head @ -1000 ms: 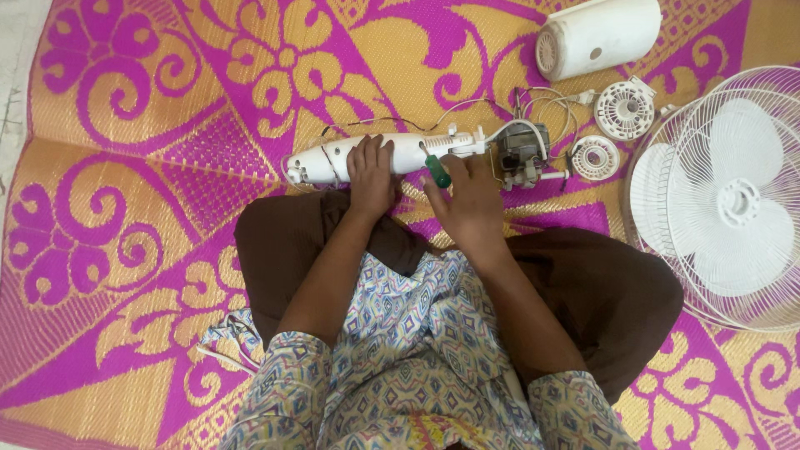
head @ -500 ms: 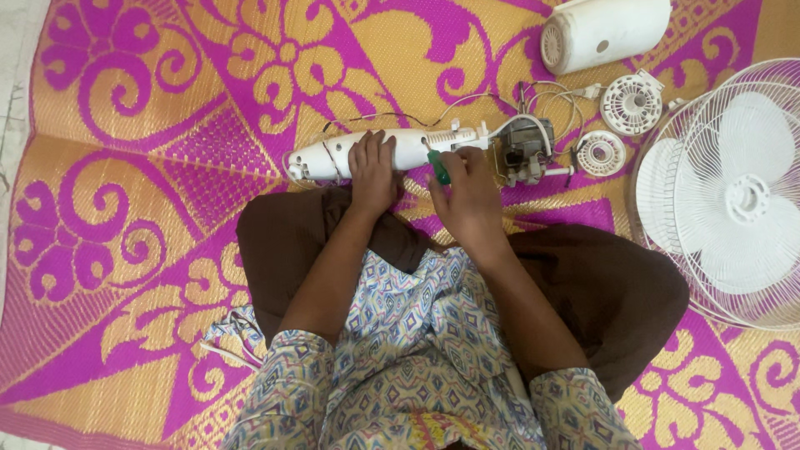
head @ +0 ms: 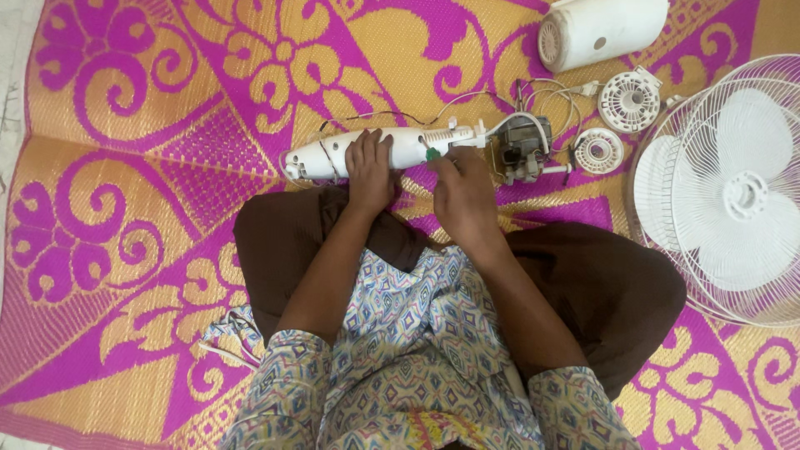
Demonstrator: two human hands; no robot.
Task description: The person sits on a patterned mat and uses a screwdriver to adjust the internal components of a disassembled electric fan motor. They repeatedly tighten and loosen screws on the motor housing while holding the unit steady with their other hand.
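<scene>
White plastic makes up the long fan neck housing, which lies across the woven mat just past the person's knees. The left hand lies over its middle, fingers curled down on it. The right hand is closed around a green-handled screwdriver, whose tip meets the housing near its right end. The bare motor joins that end, with thin wires looping above it. Two round white vented covers lie just beyond, close to the fan guard with blades at the right edge. A white cylindrical motor cover sits at the top edge. Open mat spreads to the left.
</scene>
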